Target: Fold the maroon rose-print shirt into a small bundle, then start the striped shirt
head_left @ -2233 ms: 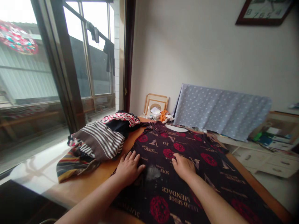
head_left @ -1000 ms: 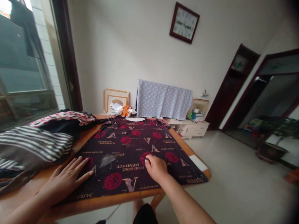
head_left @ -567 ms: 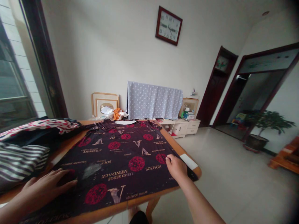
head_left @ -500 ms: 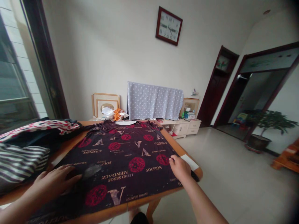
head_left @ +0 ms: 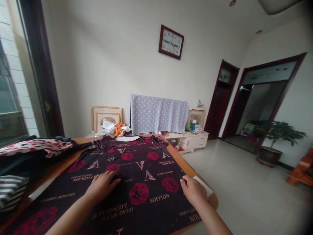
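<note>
Head camera looks down a wooden desk (head_left: 214, 199) on which a dark T-shirt (head_left: 143, 163) with red roses and gold lettering lies spread out, collar at the far end and hem toward the person. The left hand (head_left: 102, 184) rests palm down near the shirt's middle, open, with the fingers stretched flat on the cloth. The right hand (head_left: 194, 192) sits at the shirt's right edge, close to the desk corner and just beside a white label (head_left: 204, 185). Its fingers are curled over the fabric, and I cannot tell whether they pinch the edge or only press on it.

By my reading, the step in hand is flattening: one hand pins the middle while the other works the side. The body looks mostly smooth, though the sleeves at the far end are rumpled. Any move from here calls for keeping the cloth from sliding on the wood, so the left palm should stay down.

A pile of other clothes lies at the left, with a red-and-white spotted garment (head_left: 36, 145) above a striped one (head_left: 12, 192). A wall clock (head_left: 171, 41) hangs above a dotted blue cloth (head_left: 158, 112).
</note>
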The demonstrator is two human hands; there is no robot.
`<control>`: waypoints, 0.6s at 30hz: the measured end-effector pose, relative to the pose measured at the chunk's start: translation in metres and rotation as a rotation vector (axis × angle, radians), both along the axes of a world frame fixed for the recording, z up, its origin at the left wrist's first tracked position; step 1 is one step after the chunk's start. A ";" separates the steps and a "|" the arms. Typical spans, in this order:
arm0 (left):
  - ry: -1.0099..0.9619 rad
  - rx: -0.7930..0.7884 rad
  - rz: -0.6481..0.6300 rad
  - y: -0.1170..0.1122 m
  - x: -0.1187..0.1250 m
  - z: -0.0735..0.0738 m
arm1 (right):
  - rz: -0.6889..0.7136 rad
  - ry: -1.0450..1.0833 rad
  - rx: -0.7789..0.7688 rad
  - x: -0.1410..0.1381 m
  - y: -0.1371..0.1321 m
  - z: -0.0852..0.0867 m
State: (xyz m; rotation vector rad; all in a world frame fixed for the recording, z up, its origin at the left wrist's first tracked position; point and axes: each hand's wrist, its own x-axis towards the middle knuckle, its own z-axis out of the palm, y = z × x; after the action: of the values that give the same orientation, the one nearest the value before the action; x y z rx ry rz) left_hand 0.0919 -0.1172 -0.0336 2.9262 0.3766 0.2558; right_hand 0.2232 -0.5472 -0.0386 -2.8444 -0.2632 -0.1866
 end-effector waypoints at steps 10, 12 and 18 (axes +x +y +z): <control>-0.002 0.009 0.047 -0.009 0.004 -0.029 | 0.052 0.071 -0.091 0.048 0.025 0.002; 0.003 0.013 0.046 -0.009 0.004 -0.030 | 0.040 0.083 -0.020 0.066 0.025 0.008; 0.011 0.010 0.049 -0.010 0.006 -0.026 | -0.052 0.170 0.315 0.135 0.049 0.022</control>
State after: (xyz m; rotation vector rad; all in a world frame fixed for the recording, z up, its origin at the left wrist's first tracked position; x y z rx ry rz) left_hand 0.0975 -0.1276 -0.0594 2.9324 0.4505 0.2491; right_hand 0.3585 -0.4978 -0.0165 -2.5363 -0.1130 0.0046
